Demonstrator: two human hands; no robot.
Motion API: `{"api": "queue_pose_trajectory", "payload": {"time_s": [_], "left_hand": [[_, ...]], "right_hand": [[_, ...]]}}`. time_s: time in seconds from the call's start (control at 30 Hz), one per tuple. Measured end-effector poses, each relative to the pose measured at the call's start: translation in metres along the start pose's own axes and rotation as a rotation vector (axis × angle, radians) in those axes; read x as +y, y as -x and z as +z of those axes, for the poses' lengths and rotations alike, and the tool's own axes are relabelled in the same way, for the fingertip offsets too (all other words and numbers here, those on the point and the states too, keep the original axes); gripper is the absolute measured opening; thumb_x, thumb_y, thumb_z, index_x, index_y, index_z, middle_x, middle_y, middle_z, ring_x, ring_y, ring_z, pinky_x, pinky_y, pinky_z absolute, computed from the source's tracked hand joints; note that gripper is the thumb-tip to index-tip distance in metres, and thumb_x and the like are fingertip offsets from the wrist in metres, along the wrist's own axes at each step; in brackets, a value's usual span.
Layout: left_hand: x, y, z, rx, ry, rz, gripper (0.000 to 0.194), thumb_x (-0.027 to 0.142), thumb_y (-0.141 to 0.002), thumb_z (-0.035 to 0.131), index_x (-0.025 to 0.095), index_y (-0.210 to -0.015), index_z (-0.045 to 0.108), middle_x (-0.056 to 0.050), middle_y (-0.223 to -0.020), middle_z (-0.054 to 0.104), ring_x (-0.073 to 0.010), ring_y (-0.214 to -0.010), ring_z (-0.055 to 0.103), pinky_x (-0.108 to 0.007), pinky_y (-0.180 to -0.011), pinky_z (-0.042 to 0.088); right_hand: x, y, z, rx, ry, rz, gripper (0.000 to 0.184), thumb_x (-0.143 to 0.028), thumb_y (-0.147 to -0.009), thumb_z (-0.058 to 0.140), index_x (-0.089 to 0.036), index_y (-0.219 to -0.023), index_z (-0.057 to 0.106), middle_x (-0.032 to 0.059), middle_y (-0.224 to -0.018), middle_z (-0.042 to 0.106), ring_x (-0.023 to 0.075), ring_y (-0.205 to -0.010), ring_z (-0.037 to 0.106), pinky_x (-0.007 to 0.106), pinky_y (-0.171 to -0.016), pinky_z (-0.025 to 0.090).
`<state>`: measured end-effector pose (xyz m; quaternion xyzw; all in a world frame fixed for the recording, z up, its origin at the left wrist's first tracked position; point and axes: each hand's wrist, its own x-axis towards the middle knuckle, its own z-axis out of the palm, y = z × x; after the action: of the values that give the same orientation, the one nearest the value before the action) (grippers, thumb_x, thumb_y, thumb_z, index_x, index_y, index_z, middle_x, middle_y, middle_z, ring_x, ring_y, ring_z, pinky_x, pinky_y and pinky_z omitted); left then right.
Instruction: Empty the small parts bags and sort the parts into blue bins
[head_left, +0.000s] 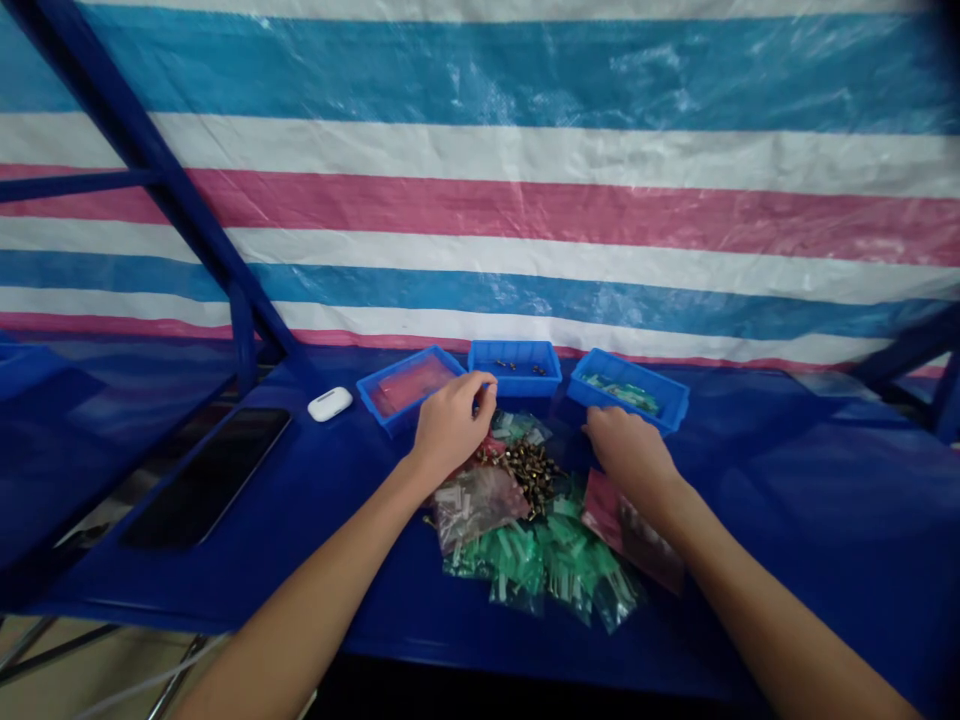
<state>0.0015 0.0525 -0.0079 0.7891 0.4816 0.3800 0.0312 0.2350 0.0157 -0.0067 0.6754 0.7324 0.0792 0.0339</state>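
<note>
My left hand point(453, 422) is closed in a pinch at the front of the middle blue bin point(517, 385), where a few small brass-coloured pieces lie. Whatever its fingertips hold is too small to make out. My right hand point(628, 450) is curled closed just in front of the right blue bin point(679, 405), which contains green-and-clear bags. Its fingertips are hidden. Between the hands lies a pile of small brass-coloured metal pieces point(534, 475). Around the pile are green-tinted plastic bags point(517, 555), a clear bag point(476, 505) and pink bags point(604, 510), the latter partly under my right forearm.
At the left stands a blue bin point(401, 422) with pink bags in it. A white earbud case point(330, 403) and a black phone point(214, 475) rest on the blue table point(787, 500). Behind hangs a striped plastic sheet point(525, 210); a blue metal frame point(180, 210) slants at the left.
</note>
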Motion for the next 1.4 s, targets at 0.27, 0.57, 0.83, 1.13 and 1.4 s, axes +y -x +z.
{"api": "queue_pose_trajectory", "payload": {"time_s": [0.27, 0.57, 0.83, 1.13, 1.4], "left_hand": [[0.003, 0.0, 0.001, -0.053, 0.059, 0.078, 0.017, 0.025, -0.094, 0.047, 0.021, -0.096, 0.063, -0.002, -0.086, 0.068, -0.0156, -0.077, 0.061, -0.027, -0.072, 0.045], [0.009, 0.004, 0.007, -0.235, 0.245, 0.194, 0.016, 0.031, -0.092, 0.055, 0.022, -0.099, 0.065, -0.001, -0.091, 0.065, -0.0143, -0.079, 0.06, -0.028, -0.074, 0.047], [0.012, 0.004, 0.008, -0.239, 0.292, 0.205, 0.012, 0.024, -0.091, 0.056, 0.021, -0.093, 0.066, -0.001, -0.089, 0.066, -0.0145, -0.08, 0.06, -0.029, -0.076, 0.047], [0.015, 0.005, 0.008, -0.244, 0.355, 0.2, 0.011, 0.022, -0.09, 0.057, 0.02, -0.093, 0.067, -0.002, -0.09, 0.067, -0.0144, -0.082, 0.061, -0.027, -0.074, 0.048], [0.009, 0.004, 0.011, -0.211, 0.277, 0.224, 0.011, 0.025, -0.09, 0.059, 0.021, -0.094, 0.068, -0.001, -0.091, 0.069, -0.0163, -0.083, 0.059, -0.031, -0.077, 0.047]], "right_hand": [[-0.011, -0.007, 0.0, 0.093, -0.952, -0.195, 0.011, -0.022, -0.086, 0.058, -0.019, -0.094, 0.063, 0.0037, -0.082, 0.069, 0.017, -0.074, 0.066, 0.028, -0.069, 0.05], [-0.025, -0.006, 0.006, 0.004, -1.512, -0.251, 0.024, -0.029, -0.087, 0.059, -0.018, -0.107, 0.059, 0.0053, -0.091, 0.071, 0.0164, -0.08, 0.068, 0.032, -0.077, 0.055], [-0.026, -0.003, 0.003, 0.077, -1.345, -0.282, 0.027, -0.025, -0.088, 0.057, -0.022, -0.115, 0.056, 0.0026, -0.091, 0.072, 0.0168, -0.08, 0.069, 0.033, -0.077, 0.054], [-0.024, -0.001, 0.001, 0.085, -1.301, -0.292, 0.034, -0.021, -0.089, 0.055, -0.023, -0.123, 0.052, -0.0002, -0.086, 0.072, 0.0153, -0.075, 0.068, 0.031, -0.075, 0.054], [-0.027, -0.004, 0.002, 0.01, -1.363, -0.279, 0.024, -0.035, -0.092, 0.051, -0.019, -0.101, 0.066, 0.0037, -0.081, 0.07, 0.017, -0.073, 0.065, 0.03, -0.068, 0.053]]}}
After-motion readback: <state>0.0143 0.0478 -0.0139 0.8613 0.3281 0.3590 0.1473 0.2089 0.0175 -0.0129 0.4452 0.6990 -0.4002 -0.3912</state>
